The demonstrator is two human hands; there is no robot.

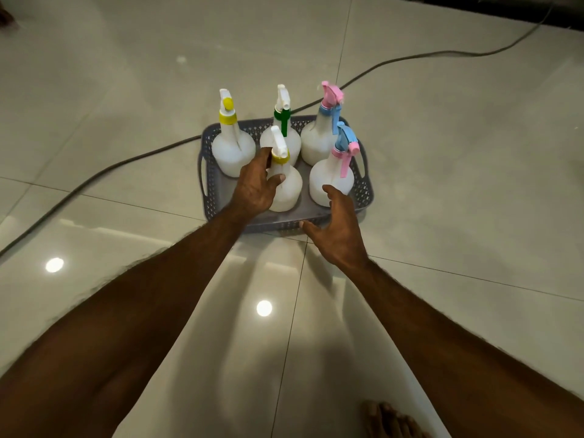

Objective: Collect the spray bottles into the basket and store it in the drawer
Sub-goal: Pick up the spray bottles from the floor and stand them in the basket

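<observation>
A grey perforated basket sits on the tiled floor with several white spray bottles standing upright in it. The back row holds a yellow-collared bottle, a green-collared one and a pink-headed one. In front stand a blue-headed bottle with a pink trigger and a second yellow-collared bottle. My left hand wraps around the neck of that front yellow-collared bottle. My right hand is spread over the basket's near rim, with a fingertip at the blue-headed bottle's base.
A dark cable runs across the glossy floor tiles behind and to the left of the basket. A bare foot shows at the bottom edge. A dark strip lines the top right.
</observation>
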